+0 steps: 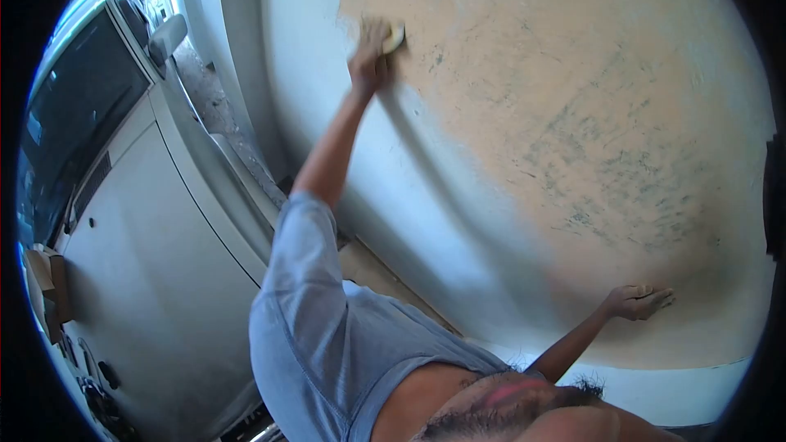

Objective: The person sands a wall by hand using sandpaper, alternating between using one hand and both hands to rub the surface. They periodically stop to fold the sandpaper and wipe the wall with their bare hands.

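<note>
My left hand [372, 53], dusty and blurred by motion, is closed on a rounded pale pad [396, 38], which looks like a sanding pad. It presses the pad against the wall, at the left border of a large beige patch [524, 57]. Low on the right, my right hand [641, 303] is beside the lower part of the patch. Its dusty fingers are loosely stretched, and I see nothing certain in them. Dark scuffs and scratches mark the patch, densest toward its lower right.
A pale car [155, 270] with a dark windshield [82, 106] and a side mirror [168, 39] stands close on the left. A cardboard box [49, 290] sits at the far left edge. Behind my left arm is a wall corner [241, 57].
</note>
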